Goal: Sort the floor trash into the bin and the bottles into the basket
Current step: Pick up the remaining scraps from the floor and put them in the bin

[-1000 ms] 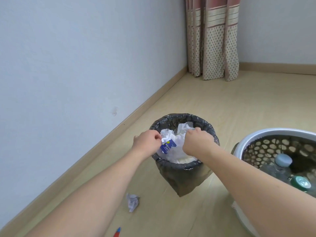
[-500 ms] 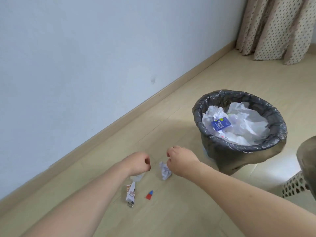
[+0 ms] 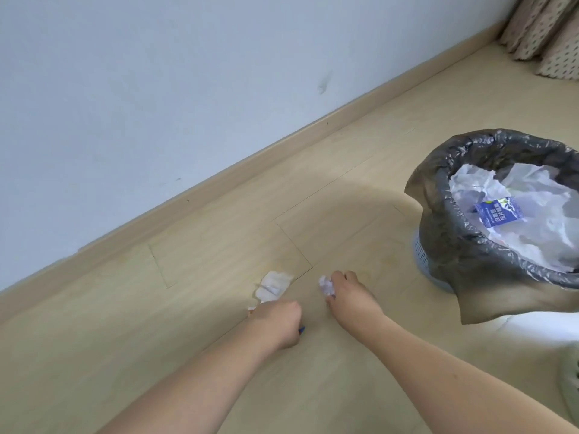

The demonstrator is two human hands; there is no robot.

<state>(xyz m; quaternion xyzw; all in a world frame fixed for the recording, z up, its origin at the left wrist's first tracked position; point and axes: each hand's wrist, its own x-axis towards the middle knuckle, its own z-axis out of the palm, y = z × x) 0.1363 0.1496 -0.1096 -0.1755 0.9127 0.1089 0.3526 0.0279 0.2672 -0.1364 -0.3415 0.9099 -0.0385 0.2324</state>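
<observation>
My right hand (image 3: 349,297) is down on the wooden floor, its fingertips pinching a small crumpled paper ball (image 3: 325,284). My left hand (image 3: 278,321) lies knuckles up, fingers curled down over small litter. A wrapper end (image 3: 251,309) shows at its left side and a blue tip (image 3: 302,329) at its right; whether it grips them is hidden. A flattened white tissue (image 3: 274,285) lies just beyond the left hand. The bin (image 3: 438,220), lined with a black bag, stands to the right, filled with white paper and a blue packet (image 3: 498,212).
A wall and its skirting board (image 3: 219,180) run diagonally behind the litter. A patterned curtain (image 3: 545,36) hangs at the top right. A sliver of the white basket (image 3: 574,382) shows at the right edge.
Both hands left the bin and dropped to the floor at its left. The right hand has closed on the paper ball and the left hand now covers the wrapper and the red-blue piece.
</observation>
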